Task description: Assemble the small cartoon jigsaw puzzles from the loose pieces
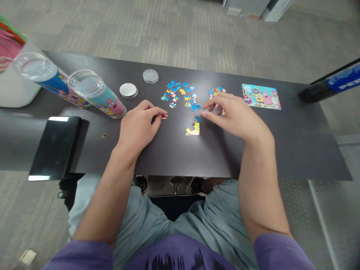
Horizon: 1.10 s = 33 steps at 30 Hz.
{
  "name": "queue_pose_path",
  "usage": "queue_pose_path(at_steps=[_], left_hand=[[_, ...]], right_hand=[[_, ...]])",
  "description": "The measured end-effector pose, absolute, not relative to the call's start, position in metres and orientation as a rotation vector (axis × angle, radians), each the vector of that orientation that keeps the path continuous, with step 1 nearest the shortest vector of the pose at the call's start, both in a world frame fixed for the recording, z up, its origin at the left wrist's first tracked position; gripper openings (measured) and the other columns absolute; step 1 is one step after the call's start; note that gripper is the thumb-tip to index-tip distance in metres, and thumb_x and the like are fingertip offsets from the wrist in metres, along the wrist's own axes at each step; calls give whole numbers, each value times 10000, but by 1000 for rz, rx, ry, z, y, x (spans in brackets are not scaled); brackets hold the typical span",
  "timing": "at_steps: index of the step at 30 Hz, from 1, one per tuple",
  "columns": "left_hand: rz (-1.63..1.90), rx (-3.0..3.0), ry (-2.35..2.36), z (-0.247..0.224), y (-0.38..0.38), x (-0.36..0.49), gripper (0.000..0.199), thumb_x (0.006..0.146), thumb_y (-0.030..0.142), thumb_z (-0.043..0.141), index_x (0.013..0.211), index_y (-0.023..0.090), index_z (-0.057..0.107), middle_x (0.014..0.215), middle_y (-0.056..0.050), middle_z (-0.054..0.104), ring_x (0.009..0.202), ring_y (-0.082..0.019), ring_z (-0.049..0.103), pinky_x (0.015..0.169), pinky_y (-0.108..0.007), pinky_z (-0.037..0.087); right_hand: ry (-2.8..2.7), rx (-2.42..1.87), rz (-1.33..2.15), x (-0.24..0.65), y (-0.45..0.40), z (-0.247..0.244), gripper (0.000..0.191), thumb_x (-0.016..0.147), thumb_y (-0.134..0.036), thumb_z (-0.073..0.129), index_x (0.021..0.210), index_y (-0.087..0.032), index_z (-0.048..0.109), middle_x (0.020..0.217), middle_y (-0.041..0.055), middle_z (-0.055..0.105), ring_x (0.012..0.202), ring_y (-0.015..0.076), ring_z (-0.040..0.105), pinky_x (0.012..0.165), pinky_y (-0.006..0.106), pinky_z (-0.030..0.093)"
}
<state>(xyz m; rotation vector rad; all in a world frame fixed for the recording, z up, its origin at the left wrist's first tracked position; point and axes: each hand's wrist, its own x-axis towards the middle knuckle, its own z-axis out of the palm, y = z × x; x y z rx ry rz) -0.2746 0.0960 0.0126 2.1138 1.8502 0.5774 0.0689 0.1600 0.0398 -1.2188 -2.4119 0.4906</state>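
Observation:
My left hand (139, 125) rests on the dark table with its fingers closed on a small red jigsaw puzzle piece (164, 116). My right hand (230, 112) hovers over the table, thumb and forefinger a little apart, with nothing visible between them. Just beyond its fingertips lie loose, mostly blue puzzle pieces (174, 87). A second small pile of pieces (216, 90) is partly hidden behind the right hand. Between my hands sits a joined L-shaped corner of the puzzle (197, 129), yellow with a blue upper end.
On the right lies a cartoon picture card (261, 96), and a dark cylinder with a blue label (332, 84) stands beyond it. White round lids (128, 90), two clear-topped cartoon tubes (98, 93) and a black tablet-like slab (56, 146) occupy the left. The table's front edge (182, 175) runs above my lap.

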Motion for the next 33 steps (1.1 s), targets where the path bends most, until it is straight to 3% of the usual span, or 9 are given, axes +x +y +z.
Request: queue_pose_path(at_steps=[6, 11, 15, 17, 22, 27, 31, 33], left_hand=[[524, 2160, 1932, 10, 95, -278, 485, 1237, 382, 584, 1555, 340, 948, 1459, -138, 834, 1207, -385, 823, 961, -538, 662], [433, 2197, 1912, 5, 99, -281, 591, 1240, 410, 535, 1733, 285, 834, 1578, -208, 776, 1293, -454, 816, 1094, -635, 664], [438, 2197, 1855, -1, 103, -284, 620, 1215, 435, 578, 1776, 264, 780, 1587, -234, 745, 1353, -502, 792, 1155, -696, 647], [503, 2176, 1812, -2, 103, -287, 604, 1207, 442, 591, 1746, 256, 789, 1565, -218, 749, 1299, -461, 802, 1146, -664, 659], [817, 2059, 1742, 13, 103, -292, 494, 1189, 425, 630, 1619, 285, 828, 1488, -116, 782, 903, -232, 727, 921, -477, 678], [705, 2218, 1735, 26, 142, -285, 335, 1172, 377, 716, 1453, 319, 889, 1475, -85, 808, 967, -240, 729, 998, -485, 655], [621, 2266, 1711, 16, 191, -277, 181, 1130, 297, 750, 1193, 308, 920, 1274, -95, 827, 1102, -297, 747, 1022, -487, 636], [641, 2274, 1616, 8, 205, -276, 175, 1131, 306, 748, 1178, 310, 916, 1258, -89, 815, 1084, -280, 740, 1018, -468, 638]], right_hand=[[-2471, -1160, 481, 49, 162, 33, 120, 1173, -407, 857, 1208, -296, 826, 1242, 122, 869, 1004, 351, 789, 950, 533, 613], [-2438, -1095, 412, 44, 174, 13, 132, 1192, -410, 801, 1273, -310, 826, 1350, 140, 866, 1139, 397, 807, 1071, 588, 606], [-2356, -1107, 278, 51, 181, 1, 159, 1188, -446, 787, 1289, -332, 835, 1289, 120, 856, 1153, 412, 786, 1130, 624, 570], [-2315, -1086, 235, 52, 184, -5, 178, 1199, -461, 762, 1285, -326, 839, 1247, 116, 847, 1137, 405, 781, 1123, 618, 562], [-2303, -1025, 297, 44, 194, -18, 204, 1218, -497, 730, 1224, -318, 827, 1199, 114, 831, 1133, 386, 769, 1127, 585, 559], [-2260, -1078, 316, 41, 201, -22, 212, 1200, -496, 698, 1139, -324, 804, 1105, 99, 806, 1070, 373, 749, 1120, 581, 545], [-2235, -1093, 357, 42, 201, -20, 186, 1180, -466, 680, 1090, -336, 778, 1042, 81, 791, 1007, 366, 734, 1081, 576, 554], [-2241, -1121, 376, 41, 201, -20, 193, 1181, -475, 673, 1076, -345, 770, 1032, 80, 789, 996, 368, 723, 1068, 575, 557]])
